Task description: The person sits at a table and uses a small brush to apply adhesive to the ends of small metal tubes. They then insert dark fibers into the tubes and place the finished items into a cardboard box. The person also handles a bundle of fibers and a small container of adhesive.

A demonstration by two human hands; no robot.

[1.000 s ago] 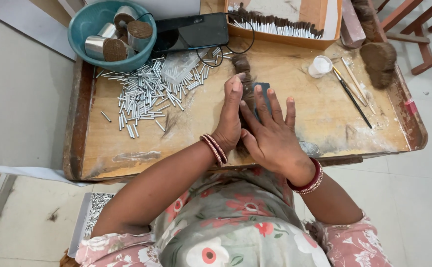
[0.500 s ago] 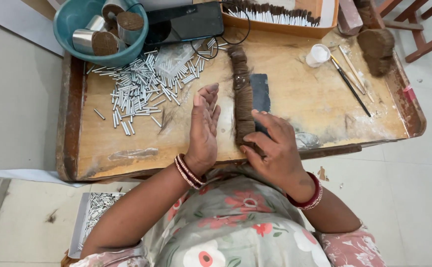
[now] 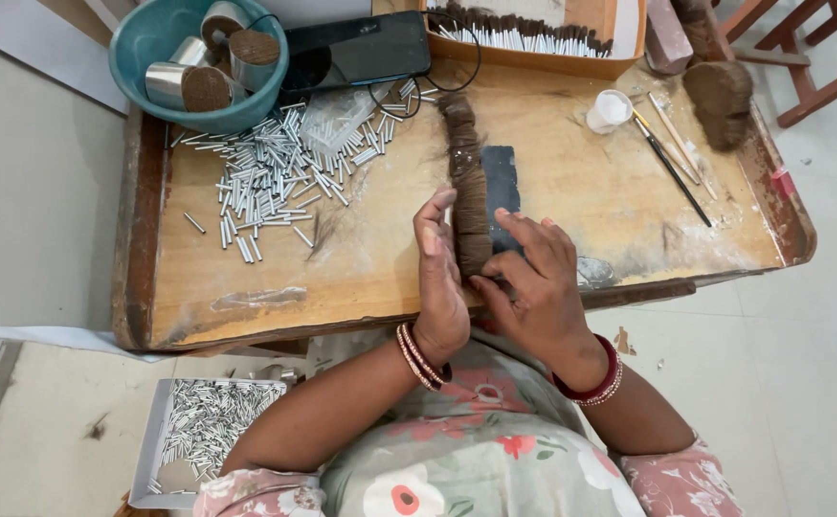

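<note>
A long brown bundle of hair (image 3: 466, 182) lies lengthwise on the wooden desk (image 3: 361, 268), its near end between the hands. The left hand (image 3: 440, 278) stands on edge just left of the bundle, fingers straight and together, flat against its side and gripping nothing. The right hand (image 3: 533, 282) lies spread over the near end, fingers splayed and pressing down on the hair and on the dark flat slab (image 3: 500, 182) beside it.

Left of the bundle a heap of short silver metal tubes (image 3: 275, 172) is scattered over the desk. At the far left corner sits a teal bowl (image 3: 150, 43) holding round metal tins with brown tops. Beside it lies a black rectangular device (image 3: 361, 48) with a thin cable. Along the far edge stands an orange tray (image 3: 533, 59) with a row of small dark-tipped brushes. To the right are a small white cup (image 3: 612, 107), thin sticks (image 3: 672, 158) and a brown hair clump (image 3: 720, 91). On the floor at the left, an open grey carton (image 3: 155, 440) holds more silver tubes.
</note>
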